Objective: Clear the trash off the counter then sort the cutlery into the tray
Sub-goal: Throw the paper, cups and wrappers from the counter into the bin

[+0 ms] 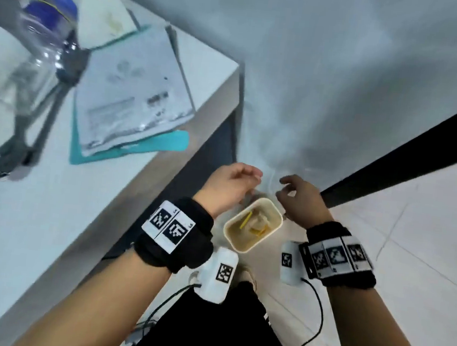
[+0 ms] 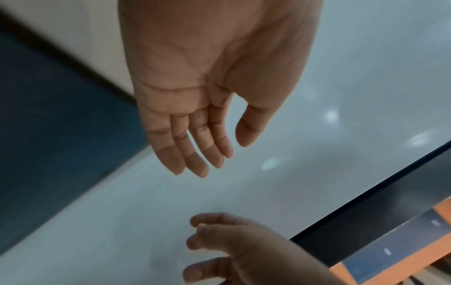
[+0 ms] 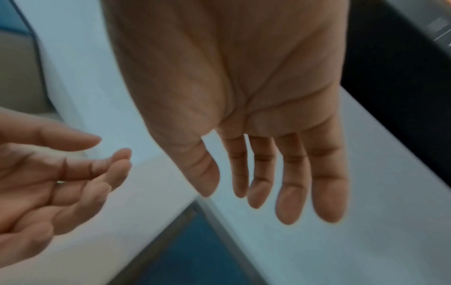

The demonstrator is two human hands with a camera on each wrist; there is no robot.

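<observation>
From the head view, the left hand [image 1: 230, 187] and the right hand [image 1: 300, 200] hung side by side past the table's [image 1: 48, 210] right edge, both empty with fingers loosely curled. Below and between them a beige container [image 1: 252, 226] with yellowish scraps stood on the floor [image 1: 412, 234], apart from both hands. On the table, dark cutlery [image 1: 40, 102] lay near the left edge, just beside a clear plastic bottle [image 1: 38, 40] with a blue cap. A printed plastic pouch [image 1: 134, 89] lay on a teal board [image 1: 165, 143] near the far right corner.

In the left wrist view, the left hand [image 2: 214, 86] was spread, palm showing, fingers straight and nothing in it; the right hand [image 2: 231, 250] sat below it, loosely curled.

In the right wrist view, the right hand [image 3: 244, 96] was open with straight fingers, holding nothing. The left hand [image 3: 53, 177] lay at the left edge, relaxed and empty.
</observation>
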